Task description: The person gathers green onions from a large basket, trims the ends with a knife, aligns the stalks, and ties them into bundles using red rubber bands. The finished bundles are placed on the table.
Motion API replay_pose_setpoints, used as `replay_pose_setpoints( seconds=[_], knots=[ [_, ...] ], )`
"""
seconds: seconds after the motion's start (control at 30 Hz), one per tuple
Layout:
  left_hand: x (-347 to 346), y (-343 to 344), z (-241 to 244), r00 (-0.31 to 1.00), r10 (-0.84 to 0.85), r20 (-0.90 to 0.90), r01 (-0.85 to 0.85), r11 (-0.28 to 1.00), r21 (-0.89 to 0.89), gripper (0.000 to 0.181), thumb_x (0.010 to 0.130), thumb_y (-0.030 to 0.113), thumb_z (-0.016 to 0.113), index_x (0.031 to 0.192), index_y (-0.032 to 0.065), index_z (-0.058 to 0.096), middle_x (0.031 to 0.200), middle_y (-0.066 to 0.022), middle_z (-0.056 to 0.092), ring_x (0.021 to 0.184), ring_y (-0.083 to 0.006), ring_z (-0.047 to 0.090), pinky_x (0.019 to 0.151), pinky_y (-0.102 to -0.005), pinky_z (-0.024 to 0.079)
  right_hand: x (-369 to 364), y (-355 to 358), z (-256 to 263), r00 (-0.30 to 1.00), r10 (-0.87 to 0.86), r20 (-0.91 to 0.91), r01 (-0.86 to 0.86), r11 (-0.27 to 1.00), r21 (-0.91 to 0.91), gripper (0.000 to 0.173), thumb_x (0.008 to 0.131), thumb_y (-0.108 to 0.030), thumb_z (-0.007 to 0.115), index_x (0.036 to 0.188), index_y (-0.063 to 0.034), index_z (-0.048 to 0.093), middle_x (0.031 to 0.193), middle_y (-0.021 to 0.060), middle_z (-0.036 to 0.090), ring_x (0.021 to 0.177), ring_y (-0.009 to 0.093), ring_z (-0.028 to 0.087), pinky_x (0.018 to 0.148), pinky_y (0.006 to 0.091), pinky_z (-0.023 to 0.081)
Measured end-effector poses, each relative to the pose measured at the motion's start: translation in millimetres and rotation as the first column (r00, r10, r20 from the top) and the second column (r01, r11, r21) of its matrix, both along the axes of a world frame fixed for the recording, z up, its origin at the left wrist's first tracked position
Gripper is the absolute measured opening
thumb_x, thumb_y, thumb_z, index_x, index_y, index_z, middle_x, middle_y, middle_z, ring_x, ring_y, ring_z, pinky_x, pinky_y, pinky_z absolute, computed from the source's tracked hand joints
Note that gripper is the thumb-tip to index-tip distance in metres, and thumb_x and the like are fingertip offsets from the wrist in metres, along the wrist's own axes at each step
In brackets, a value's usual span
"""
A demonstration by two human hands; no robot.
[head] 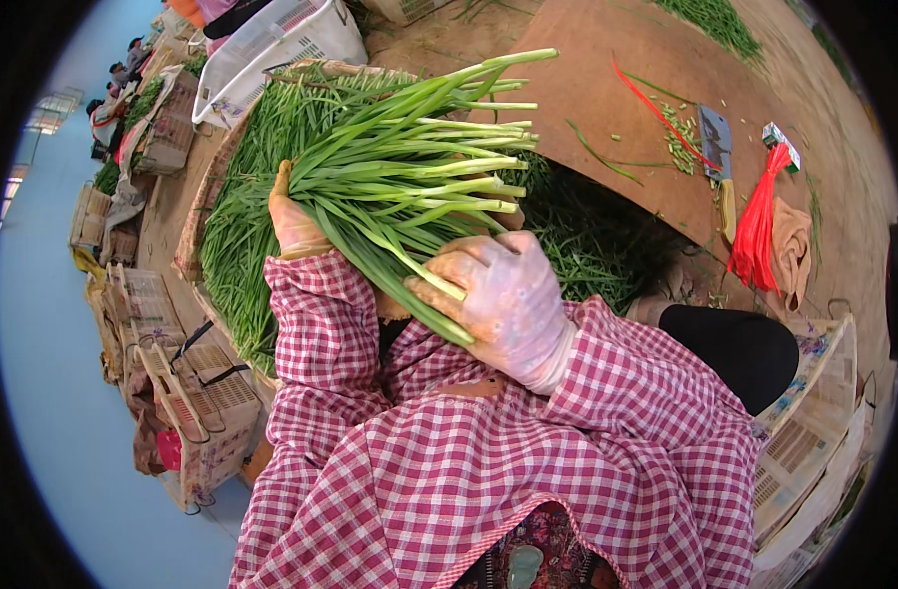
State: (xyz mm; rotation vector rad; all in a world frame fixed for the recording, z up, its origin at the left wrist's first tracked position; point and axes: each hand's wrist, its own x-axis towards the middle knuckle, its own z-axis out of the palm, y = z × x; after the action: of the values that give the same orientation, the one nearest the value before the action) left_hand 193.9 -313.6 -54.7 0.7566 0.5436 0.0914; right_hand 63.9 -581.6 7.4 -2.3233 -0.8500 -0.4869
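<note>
My left hand (295,210), in a stained thin glove, is closed around a spread bunch of long green leafy stalks (419,162), probably garlic chives or a similar vegetable. Their pale cut ends point right. My right hand (500,302), also gloved, is at the lower edge of the bunch, its fingers curled at the lowest stalks. Some of its fingertips are hidden behind the stalks, so its hold is unclear. Under and left of the bunch lies a large heap of the same greens (235,243) in a lined crate. More greens (581,258) lie in shadow below the board.
On the brown board (566,73) at right are a cleaver (716,140), cut stalk bits (678,140), red ties (762,213), a small box (782,143) and a brown cloth (791,247). Plastic crates (206,405) stand at left; a white crate (309,44) is behind. People (106,121) are far left.
</note>
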Motion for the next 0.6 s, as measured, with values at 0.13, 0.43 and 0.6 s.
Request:
replay_pose_setpoints(
  seconds=[0.13, 0.43, 0.6],
  knots=[
    [-5, 1, 0, 0.999, -0.044, 0.029, 0.045, 0.997, -0.062, 0.031, 0.098, 0.030, 0.047, 0.101, 0.0029, 0.061, 0.100, -0.0140, 0.067, 0.090, -0.0304, 0.062, 0.084, -0.0447, 0.051, 4, -34, 5, 0.982, 0.085, -0.171, -0.092, 0.995, -0.036, 0.020, 0.071, -0.035, 0.071, 0.082, -0.0183, 0.066, 0.080, -0.0030, 0.063, 0.075, 0.016, 0.059, 0.067, 0.0330, 0.039],
    [-10, -11, 6, 0.992, -0.050, 0.119, 0.049, 0.999, 0.011, 0.033, 0.098, 0.031, 0.045, 0.104, 0.0030, 0.061, 0.102, -0.0130, 0.066, 0.093, -0.0295, 0.062, 0.088, -0.0439, 0.050, -17, -149, 2, 0.856, -0.228, -0.463, 0.025, 0.915, -0.403, 0.031, 0.074, -0.025, 0.070, 0.100, -0.0084, 0.070, 0.098, 0.0107, 0.067, 0.090, 0.030, 0.064, 0.074, 0.0385, 0.050],
    [-1, -6, 1, 0.987, -0.068, 0.147, 0.089, 0.987, -0.137, 0.032, 0.098, 0.029, 0.046, 0.110, 0.0015, 0.058, 0.120, -0.0174, 0.061, 0.108, -0.0320, 0.057, 0.097, -0.0474, 0.045, 22, -58, 9, 0.868, -0.114, -0.483, 0.152, 0.988, 0.039, 0.052, 0.079, -0.036, 0.070, 0.121, -0.0065, 0.060, 0.116, 0.0163, 0.062, 0.107, 0.037, 0.058, 0.090, 0.0404, 0.048]
  ],
)
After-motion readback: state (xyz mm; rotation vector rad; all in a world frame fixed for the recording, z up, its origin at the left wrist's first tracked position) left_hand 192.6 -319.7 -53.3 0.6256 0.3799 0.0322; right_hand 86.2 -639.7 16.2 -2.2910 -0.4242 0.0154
